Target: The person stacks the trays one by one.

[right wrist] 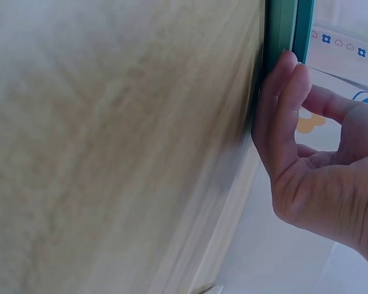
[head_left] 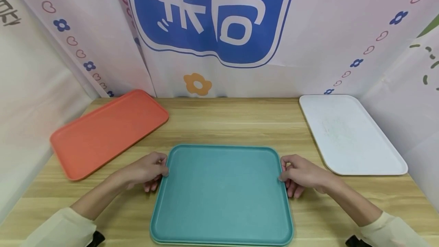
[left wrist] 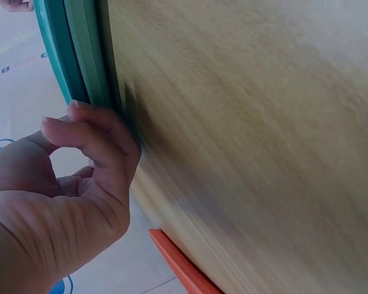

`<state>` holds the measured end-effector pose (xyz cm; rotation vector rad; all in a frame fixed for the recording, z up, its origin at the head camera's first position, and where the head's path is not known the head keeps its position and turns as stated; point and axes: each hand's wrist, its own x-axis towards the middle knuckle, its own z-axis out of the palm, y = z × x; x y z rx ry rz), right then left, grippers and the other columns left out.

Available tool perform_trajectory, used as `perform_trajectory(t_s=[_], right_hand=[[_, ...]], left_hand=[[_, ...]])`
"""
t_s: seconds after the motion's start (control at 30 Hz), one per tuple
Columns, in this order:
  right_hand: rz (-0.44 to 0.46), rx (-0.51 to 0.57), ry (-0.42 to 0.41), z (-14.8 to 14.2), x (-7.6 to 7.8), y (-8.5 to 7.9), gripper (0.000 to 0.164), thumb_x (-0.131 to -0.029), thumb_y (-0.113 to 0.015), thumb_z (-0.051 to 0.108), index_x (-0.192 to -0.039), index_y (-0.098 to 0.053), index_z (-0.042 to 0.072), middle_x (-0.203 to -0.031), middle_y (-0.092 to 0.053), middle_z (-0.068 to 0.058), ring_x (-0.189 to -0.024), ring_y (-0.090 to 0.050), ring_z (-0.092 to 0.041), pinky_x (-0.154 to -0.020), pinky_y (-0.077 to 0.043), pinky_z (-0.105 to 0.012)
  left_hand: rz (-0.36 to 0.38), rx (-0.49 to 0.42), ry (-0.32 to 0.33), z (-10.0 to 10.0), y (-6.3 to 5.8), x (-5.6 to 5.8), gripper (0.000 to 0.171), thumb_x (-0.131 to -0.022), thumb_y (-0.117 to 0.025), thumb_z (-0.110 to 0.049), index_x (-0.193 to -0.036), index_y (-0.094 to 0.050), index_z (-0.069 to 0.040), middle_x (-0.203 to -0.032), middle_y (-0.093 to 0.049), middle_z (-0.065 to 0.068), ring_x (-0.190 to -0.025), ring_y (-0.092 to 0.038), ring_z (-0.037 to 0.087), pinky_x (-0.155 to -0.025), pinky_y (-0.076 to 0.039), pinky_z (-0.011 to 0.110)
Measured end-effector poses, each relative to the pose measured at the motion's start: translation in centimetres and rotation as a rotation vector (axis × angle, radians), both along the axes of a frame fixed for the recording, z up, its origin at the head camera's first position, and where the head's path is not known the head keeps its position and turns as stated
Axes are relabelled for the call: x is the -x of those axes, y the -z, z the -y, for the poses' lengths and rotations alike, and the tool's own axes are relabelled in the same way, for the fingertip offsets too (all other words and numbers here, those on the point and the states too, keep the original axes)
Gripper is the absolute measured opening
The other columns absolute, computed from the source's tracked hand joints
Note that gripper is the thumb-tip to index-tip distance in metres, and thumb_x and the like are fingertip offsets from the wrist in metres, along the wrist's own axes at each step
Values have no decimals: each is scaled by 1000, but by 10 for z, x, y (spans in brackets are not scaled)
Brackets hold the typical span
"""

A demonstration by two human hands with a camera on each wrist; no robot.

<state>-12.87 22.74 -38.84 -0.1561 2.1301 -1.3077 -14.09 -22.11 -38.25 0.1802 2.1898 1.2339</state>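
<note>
A teal rectangular tray [head_left: 223, 193] lies flat at the near middle of the wooden table. Beneath it, the wrist views show the edge of a lighter green tray [left wrist: 86, 49], stacked closely under the teal one. My left hand [head_left: 149, 170] pinches the teal tray's left rim, thumb on top and fingers bent at the side. On the opposite rim, my right hand [head_left: 302, 174] pinches the same tray in a like manner. Fingertips [right wrist: 299, 76] touch the stack's edge in the right wrist view. Whether they also reach the green tray, I cannot tell.
An orange-red tray [head_left: 109, 136] lies at an angle at the back left of the wooden table [head_left: 233, 121]. Toward the right edge lies a white tray [head_left: 353, 136]. Printed cloth [head_left: 240, 83] hangs behind and along both sides.
</note>
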Motion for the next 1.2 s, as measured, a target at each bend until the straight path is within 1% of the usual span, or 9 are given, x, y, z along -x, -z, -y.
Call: perform_trajectory(t_s=[0.23,0.37,0.5,0.63,0.8,0.93,1.07,1.2], right_hand=[[-5,14,-12,-2,-1,2,16,-95,-64,5,-90,-50,2,-70,-64,-14,-57,-67,-24,-50,-59,-34],[-2,29,-21,-3,-1,1,16,-96,-65,7,-90,-51,1,-71,-65,-14,-57,-67,-23,-50,-59,-32],[-4,46,-28,-6,-1,2,18,-96,-67,8,-92,-52,0,-71,-65,-13,-58,-66,-22,-50,-58,-31],[-14,57,-20,-7,-1,4,20,-95,-70,8,-93,-51,0,-71,-65,-12,-61,-66,-22,-51,-59,-32],[-28,58,2,-8,-1,6,24,-93,-72,8,-96,-50,0,-71,-65,-11,-63,-67,-22,-53,-60,-33],[-32,74,31,-9,-1,5,25,-94,-72,8,-101,-50,-2,-74,-65,-11,-65,-68,-23,-56,-61,-35],[-26,96,63,-10,-2,4,27,-94,-71,8,-106,-50,-5,-77,-66,-12,-68,-70,-25,-58,-63,-38],[-41,84,86,-12,-3,3,31,-94,-72,10,-110,-50,-5,-80,-68,-12,-70,-71,-26,-58,-62,-38]], left_hand=[[-2,-1,8,2,0,0,20,-93,-54,0,-78,-43,-6,-55,-50,7,-46,-53,18,-40,-45,25],[-9,-15,31,4,0,-1,20,-95,-55,-2,-78,-44,-5,-56,-51,7,-46,-53,17,-41,-46,25],[-2,-25,38,7,1,-2,19,-96,-58,-4,-81,-45,-4,-58,-53,8,-48,-56,17,-42,-49,25],[10,-49,31,9,1,-2,19,-99,-60,-6,-85,-48,-3,-61,-55,9,-51,-59,18,-43,-51,26],[-9,-67,-6,10,2,-1,15,-103,-61,-8,-94,-51,-1,-67,-54,8,-56,-61,20,-44,-53,27],[-15,-72,-44,8,3,0,14,-103,-61,-7,-102,-50,1,-71,-56,10,-61,-63,21,-46,-56,30],[-15,-101,-68,9,4,0,18,-102,-61,-6,-110,-47,4,-72,-59,12,-62,-64,22,-47,-57,31],[-29,-102,-97,9,5,0,25,-102,-61,-6,-117,-45,5,-74,-59,12,-65,-64,23,-48,-56,32]])
